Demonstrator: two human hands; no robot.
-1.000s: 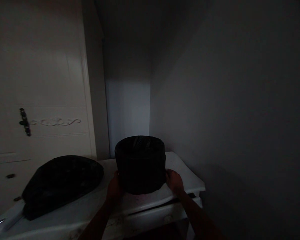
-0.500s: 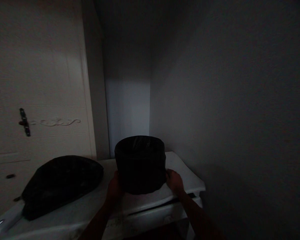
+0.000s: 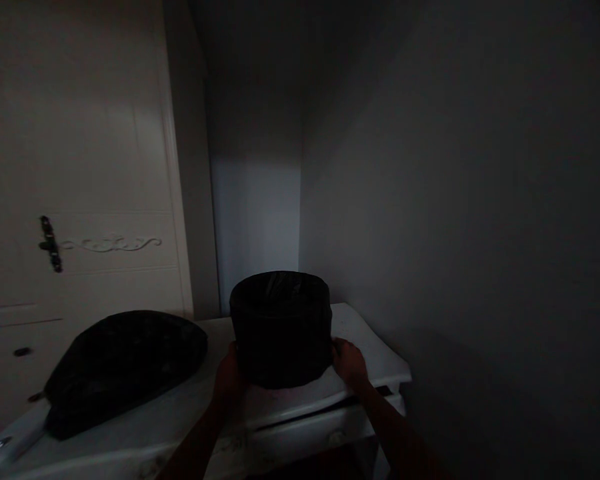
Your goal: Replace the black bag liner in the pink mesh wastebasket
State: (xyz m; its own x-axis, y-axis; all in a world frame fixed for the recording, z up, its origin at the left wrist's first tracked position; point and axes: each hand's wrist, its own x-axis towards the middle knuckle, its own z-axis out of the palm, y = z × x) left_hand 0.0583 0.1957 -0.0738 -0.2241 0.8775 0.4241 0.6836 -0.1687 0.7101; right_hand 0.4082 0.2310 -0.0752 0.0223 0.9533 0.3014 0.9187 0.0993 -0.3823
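Observation:
A round black container (image 3: 283, 347), open at the top and with dark plastic-looking material inside, is upright over the white dresser top (image 3: 350, 327). My left hand (image 3: 229, 377) grips its lower left side, the fingers mostly lost in shadow. On the lower right side, my right hand (image 3: 349, 362) holds it with fingers curled against the wall. Whether the base touches the dresser is hard to tell in the dim light. A black bag-like bundle (image 3: 127, 367) lies to the left of my left hand.
A pale door or cabinet front with a dark handle (image 3: 51, 244) stands at the left. A grey wall (image 3: 455, 233) rises along the right side. Below the dresser top is a drawer front (image 3: 310, 433), and a small shiny object (image 3: 0, 445) sits at the lower left.

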